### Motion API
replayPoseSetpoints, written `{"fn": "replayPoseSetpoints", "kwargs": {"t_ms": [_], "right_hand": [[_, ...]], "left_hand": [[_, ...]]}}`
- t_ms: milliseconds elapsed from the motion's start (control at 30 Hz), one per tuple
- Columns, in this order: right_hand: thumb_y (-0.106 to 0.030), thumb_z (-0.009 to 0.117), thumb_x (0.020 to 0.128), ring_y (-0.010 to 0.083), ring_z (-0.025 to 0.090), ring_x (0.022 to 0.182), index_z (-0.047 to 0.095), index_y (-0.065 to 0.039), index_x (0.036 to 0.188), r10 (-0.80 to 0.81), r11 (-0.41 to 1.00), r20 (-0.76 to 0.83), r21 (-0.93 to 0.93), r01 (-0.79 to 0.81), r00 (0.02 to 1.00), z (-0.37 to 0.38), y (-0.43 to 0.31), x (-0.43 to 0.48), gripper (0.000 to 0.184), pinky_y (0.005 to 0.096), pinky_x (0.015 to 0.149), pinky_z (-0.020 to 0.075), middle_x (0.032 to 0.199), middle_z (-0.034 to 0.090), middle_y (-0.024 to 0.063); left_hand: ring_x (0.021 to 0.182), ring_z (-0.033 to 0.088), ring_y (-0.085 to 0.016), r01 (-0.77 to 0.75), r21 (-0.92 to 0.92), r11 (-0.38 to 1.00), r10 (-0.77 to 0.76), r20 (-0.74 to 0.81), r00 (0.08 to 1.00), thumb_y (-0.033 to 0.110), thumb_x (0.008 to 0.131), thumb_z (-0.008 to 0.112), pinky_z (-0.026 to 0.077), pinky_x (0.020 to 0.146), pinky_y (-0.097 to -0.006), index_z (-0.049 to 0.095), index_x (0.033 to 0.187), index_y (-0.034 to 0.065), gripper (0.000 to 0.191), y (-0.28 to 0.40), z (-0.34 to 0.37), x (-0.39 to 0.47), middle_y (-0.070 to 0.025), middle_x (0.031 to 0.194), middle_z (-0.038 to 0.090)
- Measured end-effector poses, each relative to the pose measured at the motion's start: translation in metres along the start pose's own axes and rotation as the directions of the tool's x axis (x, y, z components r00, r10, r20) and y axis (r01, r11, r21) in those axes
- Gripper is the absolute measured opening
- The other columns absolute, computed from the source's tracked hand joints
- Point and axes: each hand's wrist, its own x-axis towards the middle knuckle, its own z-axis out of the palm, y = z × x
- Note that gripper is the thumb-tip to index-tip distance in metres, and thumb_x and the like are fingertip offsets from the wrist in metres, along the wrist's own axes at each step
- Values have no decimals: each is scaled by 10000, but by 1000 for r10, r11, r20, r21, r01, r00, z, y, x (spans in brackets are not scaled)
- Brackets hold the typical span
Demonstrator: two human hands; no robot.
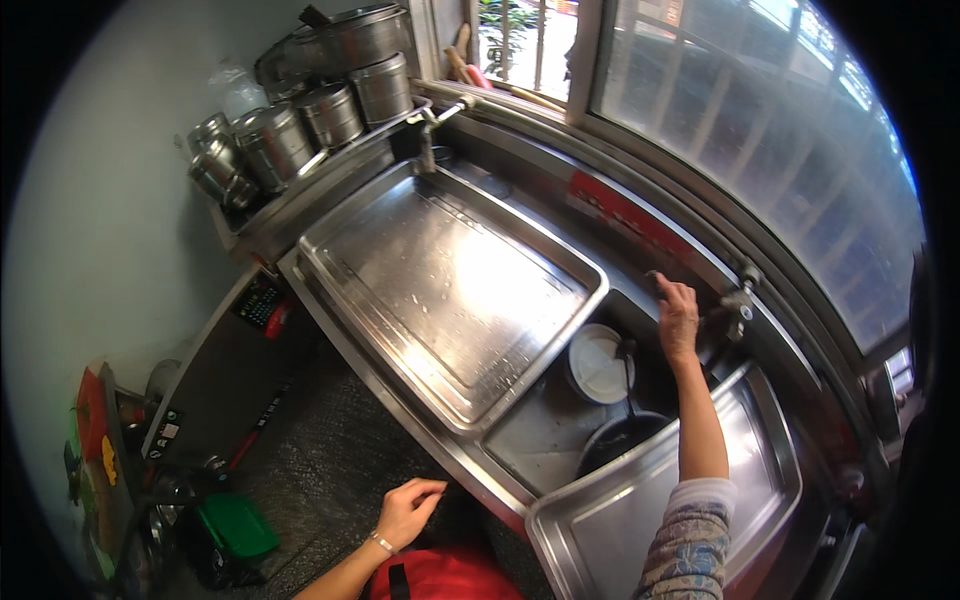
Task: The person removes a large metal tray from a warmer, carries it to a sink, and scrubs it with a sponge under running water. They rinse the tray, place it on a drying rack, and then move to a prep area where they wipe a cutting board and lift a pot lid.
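Note:
My right hand (679,319) reaches over the sink towards its back wall, left of a wall tap (736,311). Its fingers are bent; a small dark spot shows at the fingertips, too unclear to name. My left hand (407,514), with a bracelet at the wrist, hangs above the floor in front of the counter edge, fingers drawn together and nothing seen in them. A large wet stainless-steel tray (450,300) lies across the left part of the sink. Under my right forearm rests a second steel tray (622,525). Between the trays, the sink basin (525,435) holds a white bowl (600,367).
A dark pan (619,442) sits in the basin, partly hidden by the second tray; a ladle (628,375) leans there. Several lidded steel canisters (274,142) stand at the back left below the window (750,150). A green dustpan-like plastic item (236,523) is at lower left.

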Motion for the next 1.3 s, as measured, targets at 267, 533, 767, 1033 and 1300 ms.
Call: {"fn": "replayPoseSetpoints", "kwargs": {"t_ms": [267, 533, 767, 1033, 1300], "right_hand": [[-284, 641, 819, 314, 508, 1028, 647, -245, 1132, 360, 816, 22, -491, -304, 933, 102, 83, -12, 315, 423, 832, 442, 1110, 545, 118], [-204, 657, 825, 377, 491, 1101, 539, -104, 1276, 156, 934, 34, -331, -137, 987, 93, 113, -24, 477, 433, 938, 420, 1201, 525, 213], [20, 571, 777, 355, 417, 1211, 504, -60, 1262, 319, 890, 131, -381, -249, 939, 62, 90, -27, 497, 406, 1019, 354, 1295, 464, 186], [-63, 482, 812, 313, 598, 977, 612, 22, 1085, 339, 929, -31, -142, -340, 940, 65, -23, 15, 314, 390, 890, 451, 1035, 629, 183], [-66, 510, 904, 188, 603, 868, 614, 12, 1070, 290, 874, 15, 404, -271, 957, 115, -291, 9, 211, 289, 750, 496, 996, 647, 105]], "left_hand": [[742, 634, -117, 495, -264, 828, -558, -299, 774, 62, 873, 596, 513, 629, -234, 667, 982, 13, 139, -113, -93, -59, -70, 852, 688], [580, 630, -134, 454, -477, 753, -657, -591, 469, 229, 868, 634, 512, 474, -247, 636, 848, 12, 218, -171, -192, -45, -73, 675, 641], [1136, 524, -318, 36, -745, 666, -738, -651, 180, 276, 902, 589, 501, 835, -505, 330, 1426, 135, 601, -222, -333, -45, -160, 1328, 468], [1317, 335, -394, -362, -760, 540, -732, -636, 245, 325, 915, 580, 377, 984, -574, 1, 1493, 291, 819, -244, -440, -14, -97, 1547, 98], [1277, 406, -317, -282, -784, 552, -717, -620, 320, 170, 884, 592, 434, 946, -519, -61, 1484, 306, 898, -268, -491, 17, -55, 1565, -7]]}}
